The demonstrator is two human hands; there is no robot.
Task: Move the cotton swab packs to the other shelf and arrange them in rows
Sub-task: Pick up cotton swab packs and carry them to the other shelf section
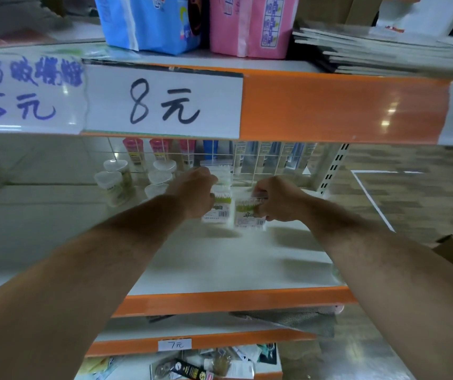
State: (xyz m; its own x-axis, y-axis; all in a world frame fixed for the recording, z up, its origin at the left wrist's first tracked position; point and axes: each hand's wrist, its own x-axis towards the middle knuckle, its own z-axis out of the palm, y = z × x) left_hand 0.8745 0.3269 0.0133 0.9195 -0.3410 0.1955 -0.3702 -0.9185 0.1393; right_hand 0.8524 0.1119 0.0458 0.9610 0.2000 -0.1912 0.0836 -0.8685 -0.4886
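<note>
Left hand (195, 192): fingers curled round 1 cotton swab pack, the left pack (218, 213), gripped from its 9 o'clock side. How wide the fingers are spread cannot be told; they are hidden behind the knuckles.

Right hand (278, 200): curled likewise, the right pack (248, 218) pinched along its top edge from the 3 o'clock side. Both packs are held upright, labels facing out, side by side and almost touching. Both are blurred. Whether their bases rest on the shelf (219, 259) cannot be told.

Step in hand, as judged: 2 packs are being set down to form the front of a row. More of the same packs (224, 175) are seen at 12 o'clock from the left pack, towards the mesh back (274, 157).

Next move, as judged: the bases are to be seated flat, the edges squared against each other and against the packs behind, then both grips released without a pack being tipped.

Outward: lidded tubs (115, 185) are grouped at 9 o'clock from the left hand, near but apart from it. A price card (165, 102) marked 8 is fixed to the shelf lip at 12 o'clock. Above it, a blue bag (151, 20) and a pink bag (247, 23) are stood.
</note>
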